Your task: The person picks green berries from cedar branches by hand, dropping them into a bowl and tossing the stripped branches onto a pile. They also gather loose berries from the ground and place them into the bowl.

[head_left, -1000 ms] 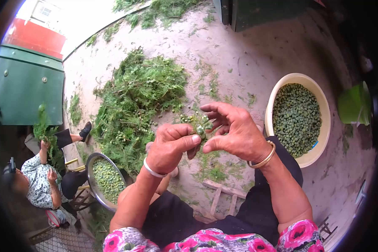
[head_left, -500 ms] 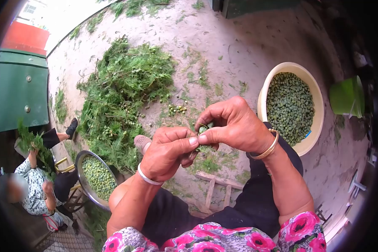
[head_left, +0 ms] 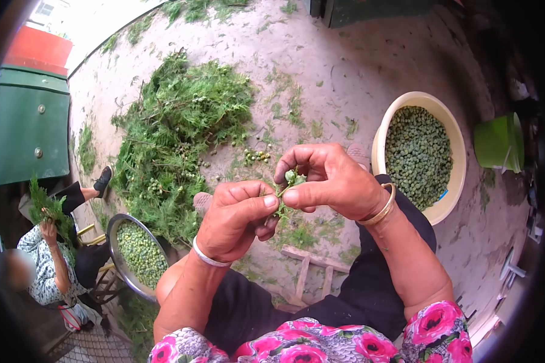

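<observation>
In front of my lap, both hands meet over a small green sprig with pale green seed cones [head_left: 293, 178]. My left hand [head_left: 236, 215], a pale bangle at its wrist, pinches the leafy stem between thumb and fingers. From the other side my right hand [head_left: 339, 184], with a gold-coloured bangle, curls its thumb and forefinger around the cone end. Fingers partly hide the sprig. On my right stands a cream basin [head_left: 378, 148] full of picked green cones [head_left: 418, 151].
A large heap of green branches [head_left: 175, 121] lies ahead, loose cones [head_left: 257, 156] beside it. At left, another person [head_left: 48, 260] holds a branch near a metal bowl [head_left: 112, 242] of cones. A wooden frame [head_left: 315, 261] lies between my legs; a green bucket [head_left: 496, 142] stands far right.
The cone end now shows more between my fingers, with my right forefinger lifted a little. The other person's nearer arm has risen toward the branch.
</observation>
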Available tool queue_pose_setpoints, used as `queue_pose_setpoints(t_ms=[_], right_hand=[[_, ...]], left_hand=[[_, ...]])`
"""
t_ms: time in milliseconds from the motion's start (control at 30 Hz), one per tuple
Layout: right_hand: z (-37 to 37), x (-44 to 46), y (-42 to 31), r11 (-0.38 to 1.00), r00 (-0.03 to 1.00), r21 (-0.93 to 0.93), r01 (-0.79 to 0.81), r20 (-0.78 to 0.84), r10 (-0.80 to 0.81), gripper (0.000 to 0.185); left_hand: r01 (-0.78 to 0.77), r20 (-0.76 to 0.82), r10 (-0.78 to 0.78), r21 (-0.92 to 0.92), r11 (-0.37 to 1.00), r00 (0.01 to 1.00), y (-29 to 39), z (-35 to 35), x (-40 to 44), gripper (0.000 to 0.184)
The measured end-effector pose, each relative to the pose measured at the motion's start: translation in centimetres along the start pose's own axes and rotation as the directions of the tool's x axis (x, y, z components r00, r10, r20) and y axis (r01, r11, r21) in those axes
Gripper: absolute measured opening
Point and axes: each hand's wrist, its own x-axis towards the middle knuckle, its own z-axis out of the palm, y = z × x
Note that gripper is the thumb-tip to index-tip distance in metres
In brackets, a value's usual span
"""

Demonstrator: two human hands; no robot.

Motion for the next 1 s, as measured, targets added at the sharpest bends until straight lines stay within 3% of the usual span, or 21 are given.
queue_pose_setpoints(t_ms=[33,167,267,333,367,433,500,567,600,633,700,733,767,800,833,900,933,967,1000], right_hand=[[-0.1,0.0,0.1,0.994,0.999,-0.106,0.021,0.037,-0.018,0.016],[0.1,-0.3,-0.6,0.997,0.995,-0.014,-0.078,0.061,0.078,0.015],[0.1,-0.1,-0.4,0.999,0.999,-0.037,-0.039,-0.010,0.039,0.012],[-0.6,-0.3,-1.2,0.998,0.973,-0.015,-0.055,-0.223,0.050,0.013],[-1.1,-0.3,-1.2,0.999,0.973,-0.019,-0.050,-0.227,0.045,0.013],[-2.1,-0.2,-1.0,0.917,0.972,0.386,0.097,-0.235,-0.003,0.016],[-2.8,-0.2,-0.8,0.913,0.973,0.387,0.131,-0.227,-0.043,0.022],[-2.9,0.0,-0.9,0.737,0.976,0.650,0.184,-0.210,-0.059,0.027],[-3.1,0.2,-0.6,0.708,0.979,0.680,0.189,-0.185,-0.084,0.034],[-3.2,0.4,-0.5,0.709,0.979,0.678,0.193,-0.180,-0.095,0.034],[-2.9,0.5,-0.4,0.741,0.973,0.634,0.221,-0.194,-0.124,0.046],[-2.8,0.6,-0.3,0.733,0.968,0.638,0.237,-0.219,-0.123,0.046],[-2.8,0.6,-0.3,0.722,0.967,0.647,0.244,-0.223,-0.126,0.045],[-2.9,0.6,-0.3,0.723,0.964,0.644,0.248,-0.235,-0.122,0.045],[-2.7,0.6,-0.4,0.723,0.961,0.642,0.253,-0.250,-0.115,0.044],[-1.8,0.5,-1.1,0.744,0.952,0.604,0.286,-0.270,-0.147,0.042],[-1.4,0.2,-1.2,0.761,0.936,0.569,0.313,-0.323,-0.143,0.039],[-1.0,0.2,-0.9,0.761,0.937,0.567,0.315,-0.315,-0.153,0.039],[-0.3,0.3,-0.4,0.860,0.912,0.361,0.360,-0.331,-0.243,0.041]], left_hand=[[0.004,-0.016,-0.004,0.028,1.000,1.000,-0.1,0.0,0.0,0.012],[0.022,0.001,-0.023,0.065,0.998,1.000,0.2,0.0,-0.2,0.013],[-0.021,-0.048,0.031,0.192,0.981,0.998,0.7,-0.1,-0.5,0.013],[-0.014,-0.072,0.031,0.226,0.974,0.997,1.1,-0.5,-0.8,0.010],[-0.017,-0.065,0.033,0.228,0.974,0.997,1.2,-0.8,-0.8,0.010],[-0.047,-0.083,0.064,0.199,0.979,0.994,1.0,-1.2,-0.8,0.008],[0.017,-0.107,0.037,0.467,0.884,0.994,1.0,-0.7,-1.2,0.016],[0.012,0.083,-0.066,0.528,0.849,0.994,0.1,-0.4,-1.1,0.031],[-0.169,0.286,-0.063,0.715,0.678,0.956,-0.9,-0.9,-0.9,0.039],[-0.504,0.540,0.060,0.734,0.456,0.840,-1.6,-0.7,-0.1,0.032],[-0.692,0.661,0.214,0.656,0.301,0.719,-3.3,-1.0,1.2,0.017],[-0.464,0.476,0.079,0.787,0.406,0.876,-3.0,-0.7,0.9,0.015],[-0.197,0.258,-0.066,0.859,0.473,0.964,-2.5,-0.4,0.7,0.018],[-0.242,0.316,-0.116,0.876,0.418,0.942,-1.3,0.1,0.6,0.017],[-0.427,0.464,-0.013,0.826,0.368,0.886,-2.0,-0.1,0.9,0.018],[-0.468,0.406,0.233,0.777,0.421,0.884,-3.6,0.9,1.1,0.021],[-0.474,0.406,0.246,0.781,0.407,0.880,-3.8,1.1,1.4,0.021],[-0.221,0.138,0.178,0.424,0.878,0.974,-3.9,1.2,1.7,0.022],[0.045,-0.041,-0.052,-0.161,0.986,0.998,-4.1,1.0,1.9,0.023]])
